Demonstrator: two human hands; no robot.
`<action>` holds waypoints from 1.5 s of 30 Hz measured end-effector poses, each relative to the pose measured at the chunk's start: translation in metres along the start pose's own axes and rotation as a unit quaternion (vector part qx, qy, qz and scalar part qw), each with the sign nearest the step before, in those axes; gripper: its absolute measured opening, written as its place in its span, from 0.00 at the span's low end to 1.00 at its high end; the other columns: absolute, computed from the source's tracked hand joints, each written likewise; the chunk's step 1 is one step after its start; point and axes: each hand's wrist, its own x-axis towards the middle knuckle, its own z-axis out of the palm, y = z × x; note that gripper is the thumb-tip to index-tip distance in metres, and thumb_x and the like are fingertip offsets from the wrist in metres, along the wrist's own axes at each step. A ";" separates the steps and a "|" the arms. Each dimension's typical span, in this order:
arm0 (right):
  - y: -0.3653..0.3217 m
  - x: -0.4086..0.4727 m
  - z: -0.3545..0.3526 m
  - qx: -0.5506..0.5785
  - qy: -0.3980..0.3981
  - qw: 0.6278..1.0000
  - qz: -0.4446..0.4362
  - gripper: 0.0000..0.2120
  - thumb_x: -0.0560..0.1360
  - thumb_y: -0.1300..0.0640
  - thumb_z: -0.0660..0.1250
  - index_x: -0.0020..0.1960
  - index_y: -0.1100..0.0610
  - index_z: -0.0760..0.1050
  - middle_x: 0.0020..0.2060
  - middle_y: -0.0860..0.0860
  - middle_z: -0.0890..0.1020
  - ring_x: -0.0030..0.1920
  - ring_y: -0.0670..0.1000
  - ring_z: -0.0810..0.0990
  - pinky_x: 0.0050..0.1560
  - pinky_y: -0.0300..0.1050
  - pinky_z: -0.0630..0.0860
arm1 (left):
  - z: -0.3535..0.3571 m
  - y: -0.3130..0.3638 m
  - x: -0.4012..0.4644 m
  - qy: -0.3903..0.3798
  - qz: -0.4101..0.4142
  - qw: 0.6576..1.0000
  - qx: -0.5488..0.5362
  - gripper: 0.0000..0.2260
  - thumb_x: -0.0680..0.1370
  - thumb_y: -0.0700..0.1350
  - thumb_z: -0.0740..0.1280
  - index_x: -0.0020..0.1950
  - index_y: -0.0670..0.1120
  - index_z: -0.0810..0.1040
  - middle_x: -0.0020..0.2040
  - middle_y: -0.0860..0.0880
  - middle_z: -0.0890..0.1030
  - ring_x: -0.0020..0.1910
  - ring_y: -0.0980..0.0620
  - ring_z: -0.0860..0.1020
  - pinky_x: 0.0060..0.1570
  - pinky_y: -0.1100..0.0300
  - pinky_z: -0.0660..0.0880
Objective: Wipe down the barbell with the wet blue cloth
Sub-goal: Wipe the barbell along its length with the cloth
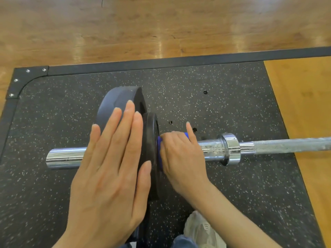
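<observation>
Barbell (213,149) lies across speckled rubber mat (215,104), chrome sleeve running L–R under both hands.

L hand (109,169): flat, fingers straight and together, palm pressed on the black plates (125,102). Holds nothing, looks to be just bracing the stack.

R hand (180,156): curled round the sleeve just beside the smaller inner plate (151,140), blue cloth (160,158) wrapped under the palm. Only slivers of blue show, at the thumb side and by the index finger, which sticks up straight. Cloth touches the plate face, or nearly; can't tell which.

Step (judged): wiping the sleeve section between plates and collar (230,149), at its plate end.

Beyond R hand: bare sleeve, then collar, then knurled shaft (290,144) off to the right, no hand on either. Sleeve end (64,158) pokes out past L hand.

Next move prob. needs: keep the wrap tight, slide R hand away from plates toward collar, L hand steadying so bar doesn't roll. Shoe (200,230) below R wrist.
</observation>
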 end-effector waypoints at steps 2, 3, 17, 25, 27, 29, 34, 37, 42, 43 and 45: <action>-0.005 0.016 -0.004 -0.031 -0.042 0.998 0.018 0.13 0.78 0.57 0.48 0.39 0.51 0.67 0.33 0.49 0.73 0.38 0.56 0.77 0.73 0.58 0.66 | 0.000 0.000 -0.001 0.000 0.002 1.000 0.008 0.26 0.85 0.50 0.48 0.79 0.35 0.59 0.79 0.38 0.61 0.80 0.42 0.57 0.81 0.52 0.47; -0.007 0.013 -0.005 -0.026 -0.039 0.999 0.020 0.11 0.78 0.58 0.50 0.39 0.51 0.67 0.32 0.49 0.72 0.36 0.55 0.76 0.71 0.56 0.68 | 0.000 0.000 -0.003 -0.002 0.003 1.000 0.012 0.27 0.85 0.50 0.49 0.79 0.35 0.59 0.79 0.39 0.61 0.80 0.42 0.58 0.80 0.52 0.47; -0.003 0.023 -0.021 -0.045 -0.171 0.984 0.012 0.11 0.76 0.64 0.56 0.38 0.51 0.66 0.32 0.49 0.67 0.37 0.57 0.79 0.69 0.56 0.67 | -0.002 0.009 -0.013 0.016 -0.005 1.000 0.002 0.25 0.83 0.48 0.53 0.79 0.38 0.61 0.79 0.43 0.63 0.80 0.47 0.59 0.80 0.52 0.51; 0.009 0.007 0.009 -0.003 0.095 0.995 0.017 0.10 0.79 0.60 0.57 0.40 0.54 0.70 0.32 0.48 0.71 0.35 0.54 0.75 0.69 0.56 0.71 | -0.003 -0.001 0.012 0.000 -0.011 1.000 -0.027 0.26 0.82 0.46 0.55 0.78 0.36 0.62 0.79 0.41 0.64 0.79 0.46 0.61 0.80 0.54 0.49; 0.013 -0.001 0.021 0.014 0.125 0.991 -0.037 0.12 0.82 0.59 0.58 0.52 0.58 0.79 0.45 0.52 0.82 0.49 0.57 0.81 0.72 0.54 0.67 | -0.002 -0.006 0.022 -0.008 -0.006 0.999 -0.032 0.26 0.82 0.47 0.56 0.78 0.37 0.62 0.79 0.42 0.63 0.79 0.46 0.61 0.80 0.54 0.48; 0.028 -0.007 0.024 -0.010 0.143 0.985 -0.097 0.16 0.84 0.56 0.58 0.63 0.61 0.79 0.57 0.55 0.83 0.61 0.58 0.80 0.75 0.56 0.62 | -0.001 -0.011 0.030 -0.021 -0.005 0.999 -0.032 0.27 0.82 0.49 0.57 0.79 0.37 0.63 0.79 0.43 0.64 0.79 0.46 0.62 0.80 0.54 0.48; 0.012 0.003 0.035 0.022 0.155 0.987 -0.031 0.17 0.84 0.57 0.56 0.68 0.62 0.77 0.63 0.55 0.80 0.68 0.58 0.76 0.79 0.57 0.55 | 0.001 -0.024 0.060 -0.065 -0.015 0.997 -0.031 0.29 0.82 0.53 0.56 0.79 0.38 0.64 0.79 0.43 0.65 0.79 0.45 0.63 0.80 0.59 0.45; 0.039 0.009 0.030 -0.024 0.162 0.983 -0.086 0.18 0.85 0.56 0.54 0.68 0.62 0.76 0.63 0.56 0.80 0.68 0.59 0.76 0.78 0.56 0.55 | -0.002 -0.028 0.068 -0.071 -0.026 0.996 -0.057 0.30 0.82 0.55 0.55 0.80 0.39 0.61 0.80 0.44 0.63 0.80 0.47 0.60 0.79 0.61 0.41; 0.022 0.023 0.030 0.010 0.175 0.984 0.014 0.14 0.83 0.59 0.56 0.61 0.60 0.78 0.56 0.53 0.82 0.63 0.58 0.78 0.77 0.57 0.58 | 0.005 -0.009 0.032 -0.012 -0.019 0.999 -0.045 0.29 0.82 0.47 0.56 0.80 0.37 0.57 0.81 0.40 0.59 0.81 0.43 0.55 0.80 0.55 0.42; 0.020 0.031 0.030 0.008 0.168 0.986 -0.002 0.13 0.83 0.59 0.56 0.57 0.59 0.79 0.50 0.53 0.82 0.58 0.57 0.80 0.77 0.57 0.60 | 0.008 -0.006 0.025 0.003 -0.017 0.999 -0.034 0.28 0.82 0.46 0.56 0.80 0.36 0.56 0.81 0.40 0.58 0.81 0.42 0.55 0.80 0.53 0.43; 0.022 0.051 0.026 -0.010 0.163 0.987 -0.001 0.13 0.82 0.60 0.54 0.47 0.56 0.77 0.39 0.50 0.78 0.45 0.57 0.79 0.75 0.58 0.64 | 0.015 -0.006 0.022 0.029 -0.018 0.999 -0.015 0.27 0.83 0.45 0.56 0.79 0.35 0.56 0.80 0.39 0.59 0.80 0.41 0.56 0.80 0.51 0.44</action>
